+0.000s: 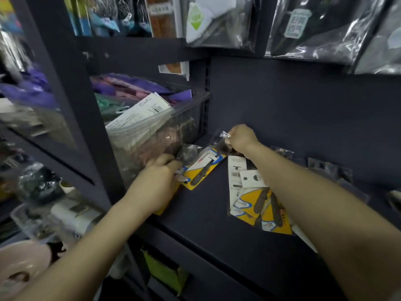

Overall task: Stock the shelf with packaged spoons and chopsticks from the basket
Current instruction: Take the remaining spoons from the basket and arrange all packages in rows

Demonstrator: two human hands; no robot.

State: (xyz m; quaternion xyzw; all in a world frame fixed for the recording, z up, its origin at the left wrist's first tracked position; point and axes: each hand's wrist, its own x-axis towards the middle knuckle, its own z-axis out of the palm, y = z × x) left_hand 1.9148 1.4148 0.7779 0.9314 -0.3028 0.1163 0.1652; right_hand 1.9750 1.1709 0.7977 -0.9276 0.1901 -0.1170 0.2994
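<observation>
On the dark shelf (206,213), both hands pinching one yellow-carded spoon pack (204,166), left hand (160,181) low, right hand (240,137) high

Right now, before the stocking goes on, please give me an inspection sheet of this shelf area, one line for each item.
Surface: dark shelf, partly bare between the packs.
Job's things: one yellow spoon pack held over the shelf by both hands; a pile of similar packs lies on the shelf under the right forearm. Basket: not seen.
Clutter: clear plastic bin full of packets, at the shelf's left end.
Grippers: left hand grips the pack's lower end; right hand pinches its clear top.
Cables: nothing seen.
Surroundings: bagged goods hang above; the shelves at left are blurred.
</observation>
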